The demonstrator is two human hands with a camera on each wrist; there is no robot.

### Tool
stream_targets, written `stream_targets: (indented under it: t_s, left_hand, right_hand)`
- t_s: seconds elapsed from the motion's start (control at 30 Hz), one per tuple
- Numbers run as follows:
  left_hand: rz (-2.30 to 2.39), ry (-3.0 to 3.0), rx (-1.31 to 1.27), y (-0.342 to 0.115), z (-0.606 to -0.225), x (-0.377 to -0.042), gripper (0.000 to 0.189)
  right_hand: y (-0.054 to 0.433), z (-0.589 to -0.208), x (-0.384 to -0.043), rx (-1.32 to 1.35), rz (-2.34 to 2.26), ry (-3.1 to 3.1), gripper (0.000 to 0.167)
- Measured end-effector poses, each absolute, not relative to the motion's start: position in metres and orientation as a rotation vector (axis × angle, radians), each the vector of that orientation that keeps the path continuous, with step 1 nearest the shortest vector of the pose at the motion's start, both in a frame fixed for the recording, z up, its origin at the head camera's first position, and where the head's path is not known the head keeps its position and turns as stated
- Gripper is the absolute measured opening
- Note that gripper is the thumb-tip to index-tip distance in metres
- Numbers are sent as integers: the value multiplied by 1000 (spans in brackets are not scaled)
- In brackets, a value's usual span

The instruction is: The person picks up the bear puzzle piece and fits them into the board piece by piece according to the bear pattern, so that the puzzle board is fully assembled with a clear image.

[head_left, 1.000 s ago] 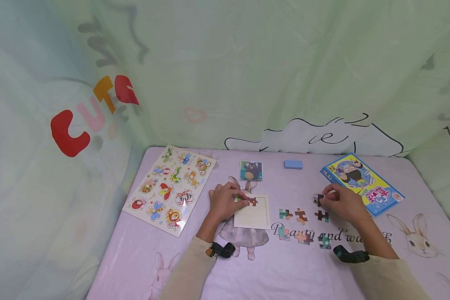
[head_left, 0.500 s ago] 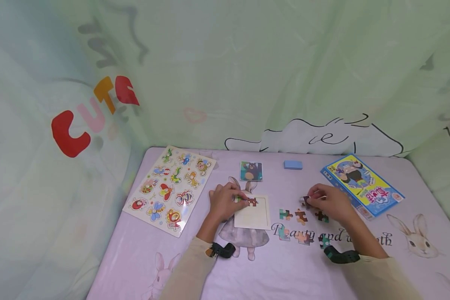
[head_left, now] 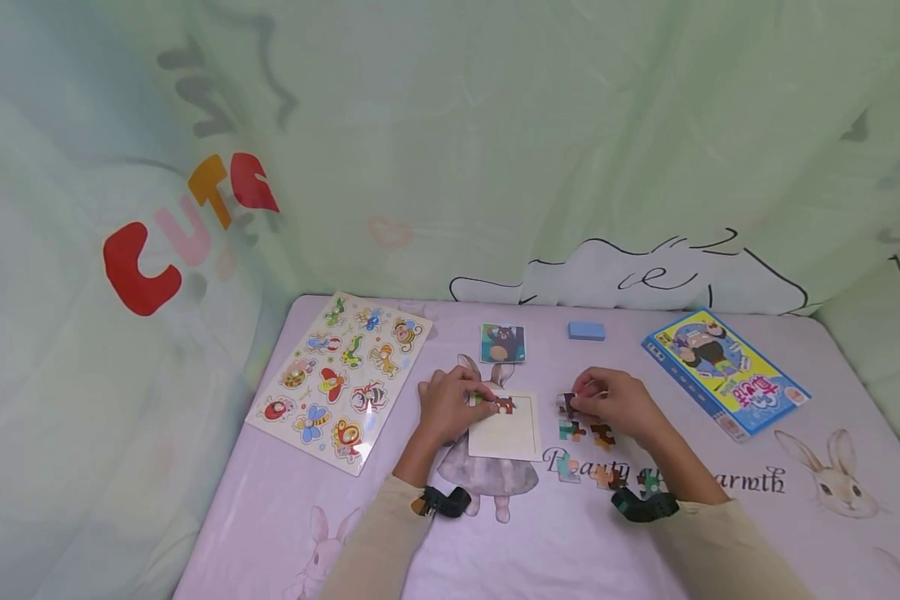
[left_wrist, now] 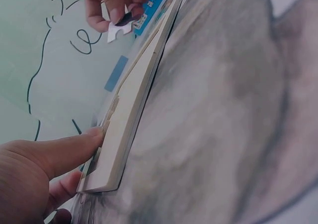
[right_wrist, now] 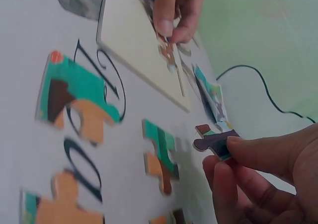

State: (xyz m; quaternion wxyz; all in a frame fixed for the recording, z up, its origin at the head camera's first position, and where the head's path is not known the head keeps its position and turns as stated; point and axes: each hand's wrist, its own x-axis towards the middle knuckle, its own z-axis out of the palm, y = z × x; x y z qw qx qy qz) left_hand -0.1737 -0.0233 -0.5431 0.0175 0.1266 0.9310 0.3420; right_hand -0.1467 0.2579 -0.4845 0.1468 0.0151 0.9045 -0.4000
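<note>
Puzzle piece [right_wrist: 218, 141] pinched by fingers of the right hand [head_left: 613, 402] above the surface [head_left: 547, 542], right of a board [head_left: 504, 438] gripped near its far-left corner by the left hand [head_left: 450, 407], apparently begun only along its top row, mostly bare, with several loose pieces [head_left: 567, 468] unplaced.
</note>
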Motion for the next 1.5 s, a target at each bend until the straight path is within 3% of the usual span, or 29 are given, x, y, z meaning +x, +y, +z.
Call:
stream_targets:
  t_s: [0.57, 1.5]
  left_hand:
    - [1048, 2902, 389, -23, -543, -174, 7]
    - [1063, 2893, 391, -24, -545, -175, 8]
  right_hand:
    - [216, -494, -154, -19, -1153, 2628, 15]
    - [187, -502, -157, 144, -1141, 2633, 17]
